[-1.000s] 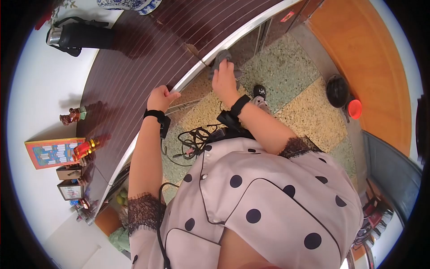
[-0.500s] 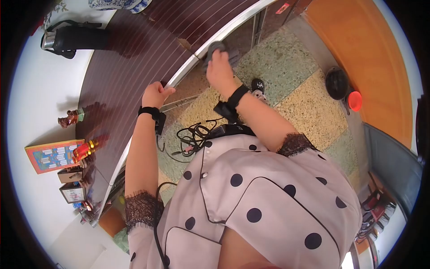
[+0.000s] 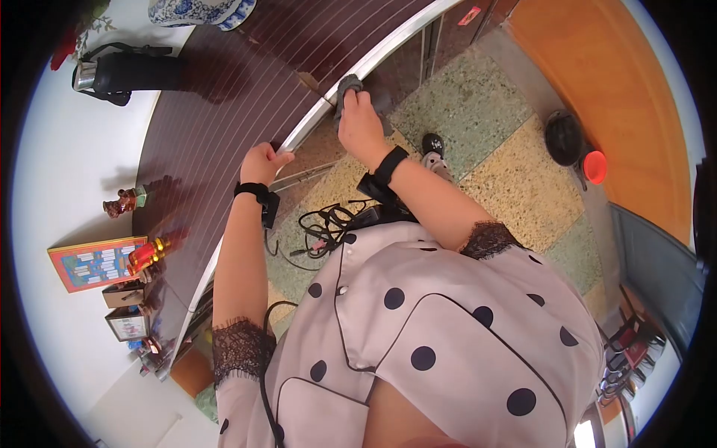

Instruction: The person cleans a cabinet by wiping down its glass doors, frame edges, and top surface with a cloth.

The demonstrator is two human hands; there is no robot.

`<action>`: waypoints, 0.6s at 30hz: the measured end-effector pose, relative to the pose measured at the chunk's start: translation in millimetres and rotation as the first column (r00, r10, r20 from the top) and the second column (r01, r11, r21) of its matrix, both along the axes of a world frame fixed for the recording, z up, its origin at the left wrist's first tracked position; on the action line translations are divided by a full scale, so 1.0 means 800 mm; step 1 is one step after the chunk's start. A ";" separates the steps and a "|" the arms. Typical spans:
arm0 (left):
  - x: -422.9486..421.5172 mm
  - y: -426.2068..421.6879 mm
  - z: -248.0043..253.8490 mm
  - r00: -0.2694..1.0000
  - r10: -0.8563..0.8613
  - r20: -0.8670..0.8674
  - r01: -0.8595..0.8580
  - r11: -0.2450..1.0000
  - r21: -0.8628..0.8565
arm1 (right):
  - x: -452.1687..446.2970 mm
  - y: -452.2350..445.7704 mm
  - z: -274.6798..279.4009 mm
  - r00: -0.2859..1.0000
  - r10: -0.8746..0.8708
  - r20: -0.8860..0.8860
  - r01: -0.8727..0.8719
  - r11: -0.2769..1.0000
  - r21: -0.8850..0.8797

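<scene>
My right hand (image 3: 362, 131) is closed on a dark grey cloth (image 3: 348, 88), which lies against the pale front edge (image 3: 321, 112) of the dark cabinet top. My left hand (image 3: 261, 163) rests at the same edge, further left, its fingers curled over the cabinet top (image 3: 246, 104) and its thumb pointing right. Whether anything is under the left fingers is hidden. Each wrist has a black band with a small black box.
A black flask (image 3: 138, 72), a blue-and-white vase (image 3: 202, 10), a small figurine (image 3: 125, 201) and a framed picture (image 3: 95, 263) stand along the wall side. Black cables (image 3: 328, 224) hang at my waist. A black bowl (image 3: 562, 140) and red container (image 3: 594, 167) are at the right.
My right hand has moved left and slightly down with the cloth, from the cabinet's front face towards its top edge. My left hand stays at the edge, nearly unmoved.
</scene>
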State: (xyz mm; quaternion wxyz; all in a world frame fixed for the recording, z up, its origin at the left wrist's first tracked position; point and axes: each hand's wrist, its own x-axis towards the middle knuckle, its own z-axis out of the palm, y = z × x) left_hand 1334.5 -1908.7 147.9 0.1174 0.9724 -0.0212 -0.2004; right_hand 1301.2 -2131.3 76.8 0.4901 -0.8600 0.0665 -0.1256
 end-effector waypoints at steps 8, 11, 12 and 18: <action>-0.003 -0.004 0.003 0.998 0.055 -0.003 -0.055 0.998 0.003 | 0.049 -0.080 0.004 0.990 -0.136 0.046 0.143 0.953 -0.268; -0.001 -0.002 0.001 0.999 0.041 -0.005 -0.041 0.999 -0.007 | 0.040 -0.073 0.004 0.995 -0.086 0.055 0.100 0.932 -0.348; -0.001 -0.001 0.000 0.999 0.034 -0.007 -0.034 0.999 -0.010 | 0.032 -0.063 0.007 0.999 -0.022 0.031 0.032 0.925 -0.379; -0.003 -0.001 0.000 0.999 0.032 0.014 -0.032 0.999 -0.017 | 0.024 -0.069 0.012 0.991 0.106 0.085 -0.051 0.870 -0.491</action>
